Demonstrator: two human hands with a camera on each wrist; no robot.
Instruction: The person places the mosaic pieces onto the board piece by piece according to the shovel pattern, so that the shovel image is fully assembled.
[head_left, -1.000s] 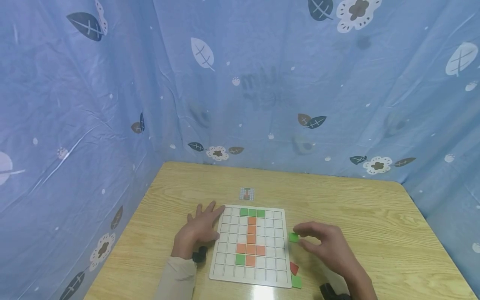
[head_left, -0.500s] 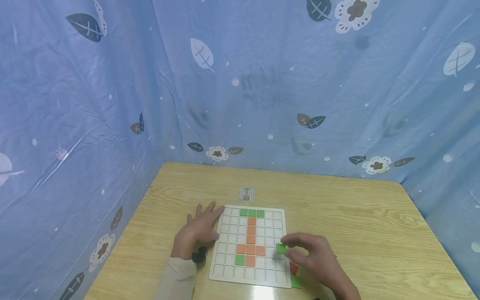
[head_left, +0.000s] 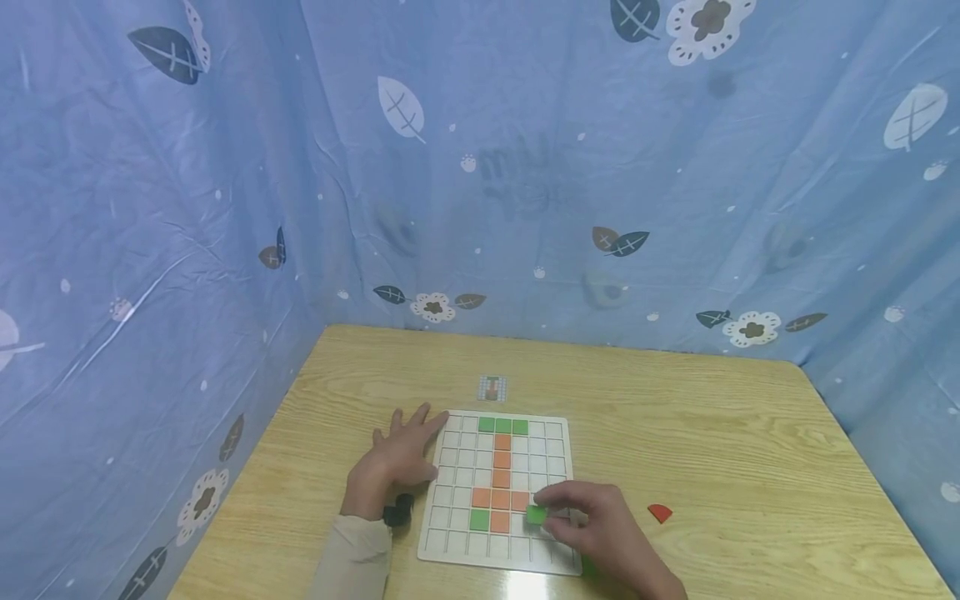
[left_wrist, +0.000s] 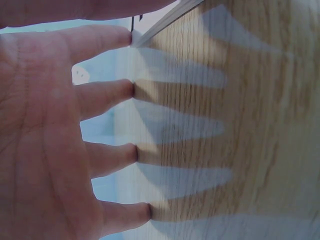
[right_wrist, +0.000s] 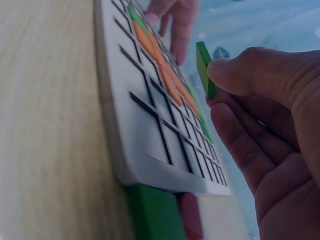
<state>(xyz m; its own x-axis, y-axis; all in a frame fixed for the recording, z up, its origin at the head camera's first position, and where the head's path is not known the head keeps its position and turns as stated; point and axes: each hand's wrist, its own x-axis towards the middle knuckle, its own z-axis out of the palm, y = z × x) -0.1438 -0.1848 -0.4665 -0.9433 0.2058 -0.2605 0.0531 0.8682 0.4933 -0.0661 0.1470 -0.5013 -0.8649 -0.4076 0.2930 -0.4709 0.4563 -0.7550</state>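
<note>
A white gridded board [head_left: 454, 542] lies on the wooden table, its cells partly filled with green tiles [head_left: 503, 426] along the top and orange tiles [head_left: 502, 460] forming a column with a crossbar. One green tile [head_left: 479, 520] sits lower left of the column. Between thumb and fingers, my right hand [head_left: 600, 521] pinches a green square tile [head_left: 536, 515] over the board's lower right; in the right wrist view this tile [right_wrist: 205, 70] is clear of the surface. My left hand [head_left: 401, 454] rests at the board's left edge, fingers spread, fingertips on the table in the left wrist view.
Behind the board lies a small pattern card [head_left: 492, 388]. A red wedge [head_left: 660, 512] is right of my right hand. Beside the board's near corner, the right wrist view shows a green piece [right_wrist: 155, 210] and a red piece [right_wrist: 192, 215]. Blue curtains [head_left: 525, 208] enclose the table.
My right hand has carried the green tile left from the table beside the board to over its lower right cells. The red wedge has come into sight. My left hand has stayed put.
</note>
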